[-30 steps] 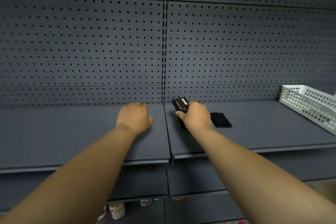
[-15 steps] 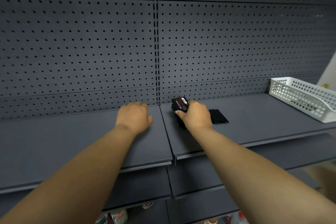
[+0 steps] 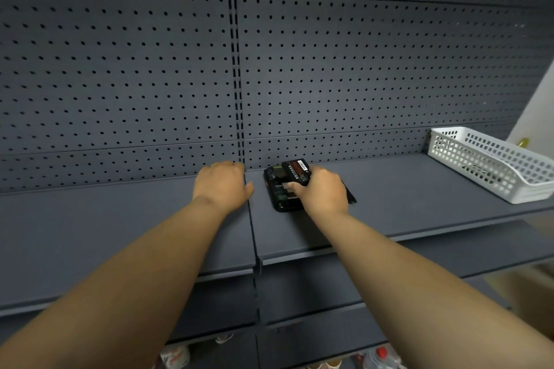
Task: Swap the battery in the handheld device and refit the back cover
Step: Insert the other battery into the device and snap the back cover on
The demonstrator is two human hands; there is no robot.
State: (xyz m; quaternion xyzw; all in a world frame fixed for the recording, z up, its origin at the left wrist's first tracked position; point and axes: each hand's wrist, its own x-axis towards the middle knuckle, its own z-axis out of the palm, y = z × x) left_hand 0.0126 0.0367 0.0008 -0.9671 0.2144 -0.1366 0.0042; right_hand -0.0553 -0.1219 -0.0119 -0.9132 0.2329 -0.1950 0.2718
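Observation:
A black handheld device [image 3: 280, 192] lies on the grey shelf [image 3: 389, 198] with its back open, showing the inner compartment. My right hand [image 3: 322, 190] grips a black battery [image 3: 296, 172] with a red label, tilted just above the device's far end. The black back cover [image 3: 350, 196] lies flat on the shelf to the right, mostly hidden behind my right hand. My left hand [image 3: 223, 186] rests palm down on the shelf left of the device, fingers curled, holding nothing.
A white perforated plastic basket [image 3: 491, 163] stands on the shelf at the far right. A dark pegboard wall [image 3: 150, 69] rises behind the shelf. Lower shelves with small bottles [image 3: 380, 353] sit below.
The device's open back has come into sight left of my right hand, which has shifted slightly right with the battery. The camera has turned left. My left hand has stayed put.

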